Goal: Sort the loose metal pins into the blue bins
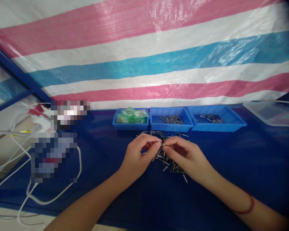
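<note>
A loose heap of small metal pins (170, 165) lies on the blue table cover (231, 160). Over the heap, my left hand (137, 154) and my right hand (185, 154) meet fingertip to fingertip. Each hand is closed in a pinch on a thin metal pin. Both palms hover just above the pile. A red cord circles my right wrist.
Three blue bins stand behind the heap: the left bin (130, 123) holds green packets, the middle bin (170, 125) and the right bin (216, 123) hold metal pins. A clear plastic tray (269, 114) sits far right. White cables (38, 192) loop at left. A striped tarp hangs behind.
</note>
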`<state>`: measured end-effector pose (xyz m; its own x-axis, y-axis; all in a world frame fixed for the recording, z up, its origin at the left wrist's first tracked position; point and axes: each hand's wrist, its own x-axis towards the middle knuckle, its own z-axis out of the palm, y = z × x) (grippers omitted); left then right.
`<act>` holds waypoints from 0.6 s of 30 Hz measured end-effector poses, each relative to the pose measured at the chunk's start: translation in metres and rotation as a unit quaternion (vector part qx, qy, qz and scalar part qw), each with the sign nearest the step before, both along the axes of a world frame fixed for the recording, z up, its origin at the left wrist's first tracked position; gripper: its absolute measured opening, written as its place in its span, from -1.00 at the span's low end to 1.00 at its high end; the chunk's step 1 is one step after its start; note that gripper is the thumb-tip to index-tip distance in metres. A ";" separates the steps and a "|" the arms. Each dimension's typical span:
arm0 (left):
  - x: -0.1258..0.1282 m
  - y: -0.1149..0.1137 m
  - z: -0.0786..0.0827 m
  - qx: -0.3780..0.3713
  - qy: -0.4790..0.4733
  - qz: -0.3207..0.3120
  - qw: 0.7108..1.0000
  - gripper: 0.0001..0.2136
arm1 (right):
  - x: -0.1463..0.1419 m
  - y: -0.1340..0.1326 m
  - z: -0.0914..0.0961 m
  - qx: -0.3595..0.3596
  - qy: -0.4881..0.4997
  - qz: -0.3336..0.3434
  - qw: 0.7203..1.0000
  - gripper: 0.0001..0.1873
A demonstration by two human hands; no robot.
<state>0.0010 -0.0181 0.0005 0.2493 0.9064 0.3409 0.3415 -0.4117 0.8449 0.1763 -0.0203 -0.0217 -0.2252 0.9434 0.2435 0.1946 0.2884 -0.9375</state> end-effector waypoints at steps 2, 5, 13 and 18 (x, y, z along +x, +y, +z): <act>0.000 0.001 -0.001 -0.001 0.013 -0.004 1.000 -0.89 | 0.002 0.001 0.000 0.006 0.015 -0.016 1.000 -0.86; -0.001 0.004 -0.001 0.007 0.043 -0.009 0.999 -0.90 | 0.006 0.001 0.004 0.034 -0.009 -0.031 0.999 -0.89; -0.005 0.009 -0.005 0.025 0.185 -0.060 0.981 -0.82 | 0.014 0.007 0.016 0.121 -0.171 0.025 0.978 -0.70; -0.009 0.010 -0.007 0.067 0.237 -0.054 0.968 -0.75 | 0.032 0.028 0.013 -0.073 0.063 -0.134 0.986 -0.68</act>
